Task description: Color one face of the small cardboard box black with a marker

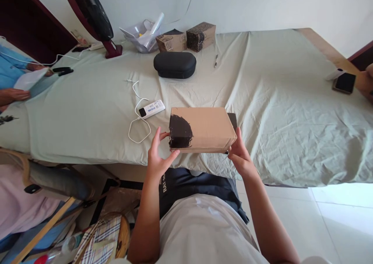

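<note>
Gripping a cardboard box (208,125) between both sets of fingers (155,140) over the near part of the surface (87,105), with the left hand (159,157) loosely curled around its nine o'clock end and the right hand (241,155) around its three o'clock end. Hard to tell whether lifted or resting. Likely to handle as light, stiff and dry, but dentable under a hard squeeze; best taken by both short ends. Further out: white device (153,109) at ten o'clock, black case (175,65) at eleven, pen (216,61) nearer twelve.
</note>
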`<action>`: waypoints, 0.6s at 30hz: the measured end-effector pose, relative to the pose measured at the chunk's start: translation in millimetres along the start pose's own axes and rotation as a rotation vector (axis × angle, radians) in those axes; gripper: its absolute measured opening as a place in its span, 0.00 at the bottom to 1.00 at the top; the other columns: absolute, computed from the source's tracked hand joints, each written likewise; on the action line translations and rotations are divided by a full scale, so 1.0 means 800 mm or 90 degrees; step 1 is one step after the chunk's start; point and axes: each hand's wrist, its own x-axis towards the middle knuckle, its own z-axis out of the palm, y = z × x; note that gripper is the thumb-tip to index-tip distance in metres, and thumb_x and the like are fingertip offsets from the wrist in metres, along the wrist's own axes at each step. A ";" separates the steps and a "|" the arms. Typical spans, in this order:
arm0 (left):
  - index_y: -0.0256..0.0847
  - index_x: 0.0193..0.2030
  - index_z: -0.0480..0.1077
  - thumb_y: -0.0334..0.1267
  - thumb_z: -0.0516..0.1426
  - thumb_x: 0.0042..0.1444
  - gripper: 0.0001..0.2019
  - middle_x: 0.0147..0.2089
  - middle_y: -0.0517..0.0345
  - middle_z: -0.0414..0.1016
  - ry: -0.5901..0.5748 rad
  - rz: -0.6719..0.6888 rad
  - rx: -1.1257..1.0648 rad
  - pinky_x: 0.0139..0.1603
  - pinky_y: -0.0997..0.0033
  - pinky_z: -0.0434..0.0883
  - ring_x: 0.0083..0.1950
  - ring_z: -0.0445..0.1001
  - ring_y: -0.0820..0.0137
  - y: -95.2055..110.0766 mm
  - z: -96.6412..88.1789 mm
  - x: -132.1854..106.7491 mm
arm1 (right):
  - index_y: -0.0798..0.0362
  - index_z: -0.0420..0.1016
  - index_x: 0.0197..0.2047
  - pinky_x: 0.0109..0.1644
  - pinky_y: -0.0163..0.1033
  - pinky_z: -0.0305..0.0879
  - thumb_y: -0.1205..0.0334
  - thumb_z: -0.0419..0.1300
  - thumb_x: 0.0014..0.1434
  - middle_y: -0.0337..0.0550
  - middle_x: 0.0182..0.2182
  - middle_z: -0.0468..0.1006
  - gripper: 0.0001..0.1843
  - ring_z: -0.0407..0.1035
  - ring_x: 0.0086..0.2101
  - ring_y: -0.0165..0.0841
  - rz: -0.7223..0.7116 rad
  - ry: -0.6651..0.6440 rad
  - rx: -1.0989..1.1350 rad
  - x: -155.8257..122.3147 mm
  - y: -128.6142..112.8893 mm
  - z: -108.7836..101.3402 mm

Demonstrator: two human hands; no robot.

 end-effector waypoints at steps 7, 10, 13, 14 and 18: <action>0.46 0.76 0.66 0.53 0.70 0.59 0.41 0.66 0.40 0.72 0.020 0.035 -0.010 0.69 0.53 0.74 0.69 0.74 0.52 -0.008 -0.008 -0.005 | 0.22 0.57 0.78 0.71 0.62 0.67 0.38 0.63 0.70 0.37 0.78 0.57 0.37 0.52 0.76 0.47 -0.010 -0.003 0.048 0.005 -0.008 0.003; 0.47 0.73 0.69 0.52 0.70 0.60 0.36 0.65 0.42 0.70 0.027 0.032 -0.052 0.63 0.61 0.78 0.68 0.74 0.55 0.002 0.001 -0.007 | 0.33 0.76 0.68 0.72 0.59 0.64 0.30 0.65 0.65 0.44 0.70 0.62 0.33 0.57 0.72 0.49 -0.025 0.049 -0.017 0.005 -0.006 0.013; 0.48 0.67 0.72 0.54 0.72 0.57 0.34 0.62 0.46 0.70 0.067 0.076 -0.106 0.62 0.62 0.78 0.65 0.74 0.58 0.015 0.013 -0.005 | 0.43 0.84 0.44 0.73 0.57 0.61 0.30 0.66 0.63 0.45 0.58 0.68 0.25 0.62 0.66 0.47 -0.051 0.136 -0.038 0.000 -0.004 0.031; 0.48 0.65 0.72 0.54 0.72 0.57 0.33 0.62 0.46 0.71 0.080 0.096 -0.111 0.62 0.62 0.78 0.65 0.75 0.58 0.019 0.016 -0.004 | 0.44 0.82 0.41 0.73 0.57 0.61 0.33 0.67 0.62 0.45 0.56 0.69 0.22 0.64 0.64 0.47 -0.050 0.169 -0.021 -0.003 -0.004 0.038; 0.47 0.60 0.71 0.49 0.70 0.60 0.24 0.61 0.46 0.73 0.089 0.141 -0.054 0.61 0.56 0.79 0.64 0.76 0.56 0.035 0.022 0.003 | 0.33 0.70 0.68 0.70 0.58 0.67 0.45 0.73 0.55 0.42 0.65 0.70 0.39 0.67 0.65 0.48 0.046 0.237 0.078 -0.019 -0.007 0.057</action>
